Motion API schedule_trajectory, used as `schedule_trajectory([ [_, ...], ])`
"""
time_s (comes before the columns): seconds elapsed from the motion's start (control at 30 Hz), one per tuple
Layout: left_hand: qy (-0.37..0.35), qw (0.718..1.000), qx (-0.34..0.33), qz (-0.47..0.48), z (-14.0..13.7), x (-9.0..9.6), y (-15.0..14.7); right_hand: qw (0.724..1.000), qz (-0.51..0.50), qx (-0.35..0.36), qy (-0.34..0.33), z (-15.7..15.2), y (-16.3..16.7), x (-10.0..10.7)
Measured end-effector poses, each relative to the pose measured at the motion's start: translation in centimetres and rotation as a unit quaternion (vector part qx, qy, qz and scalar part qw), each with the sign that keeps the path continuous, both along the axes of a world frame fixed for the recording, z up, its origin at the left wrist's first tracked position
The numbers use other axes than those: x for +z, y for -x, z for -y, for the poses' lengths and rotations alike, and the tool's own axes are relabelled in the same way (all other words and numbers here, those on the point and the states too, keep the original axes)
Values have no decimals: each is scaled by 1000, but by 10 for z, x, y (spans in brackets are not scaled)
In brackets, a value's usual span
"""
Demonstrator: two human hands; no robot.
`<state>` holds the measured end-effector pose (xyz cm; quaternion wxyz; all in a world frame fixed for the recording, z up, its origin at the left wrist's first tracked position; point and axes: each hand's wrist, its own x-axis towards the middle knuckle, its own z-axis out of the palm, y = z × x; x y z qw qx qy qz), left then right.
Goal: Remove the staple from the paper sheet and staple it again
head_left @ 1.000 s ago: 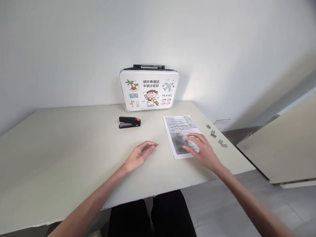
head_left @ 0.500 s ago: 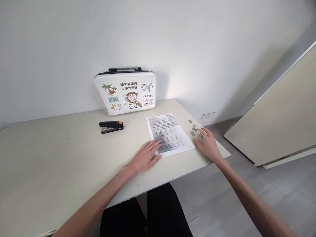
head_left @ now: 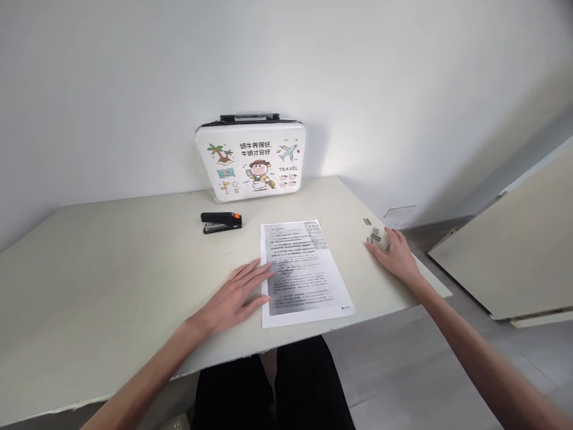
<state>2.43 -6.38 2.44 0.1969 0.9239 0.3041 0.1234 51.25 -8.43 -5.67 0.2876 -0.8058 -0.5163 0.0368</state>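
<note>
A printed sheet of paper (head_left: 299,269) lies flat near the front edge of the table. My left hand (head_left: 233,295) rests with fingers stretched out, their tips over the sheet's left edge. Farther right, my right hand (head_left: 396,257) is low over the table, thumb and fingers apart around several small grey staple strips (head_left: 376,235). Part of the strips is hidden by the hand, and I see none lifted. A black stapler (head_left: 221,221) with an orange patch lies behind my left hand.
A white case (head_left: 255,161) with cartoon prints and a black handle stands against the wall at the back of the table (head_left: 111,269). To the right, beyond the table's edge, a pale panel (head_left: 528,251) leans above the grey floor.
The paper has shifted toward the table's front edge and turned slightly. My left hand has moved back left along with it. My right hand stays by the staple strips; the camera view has turned left.
</note>
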Motion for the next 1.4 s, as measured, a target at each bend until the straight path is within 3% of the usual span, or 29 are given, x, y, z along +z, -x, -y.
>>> schedule_trajectory([
  [0.13,-13,1000,6,15,4,1,11,1000,6,11,18,-30,2,0],
  [0.27,-56,997,58,22,16,1,44,999,18,30,12,-59,-2,-5],
  [0.37,-72,994,84,24,19,1,68,998,9,55,-7,-82,-3,-8],
  [0.47,-71,995,69,-3,16,0,79,993,-20,106,-56,-103,8,-6],
  [0.6,-77,994,63,-48,14,-5,85,974,-47,190,-110,-129,53,-3],
  [1.07,-127,981,128,-68,44,-6,166,911,-151,368,-111,-221,290,8],
  [1.17,-122,981,139,-58,50,-4,168,894,-178,399,-97,-219,311,13],
  [1.4,-119,980,149,-52,54,-3,162,872,-161,455,-85,-208,318,20],
])
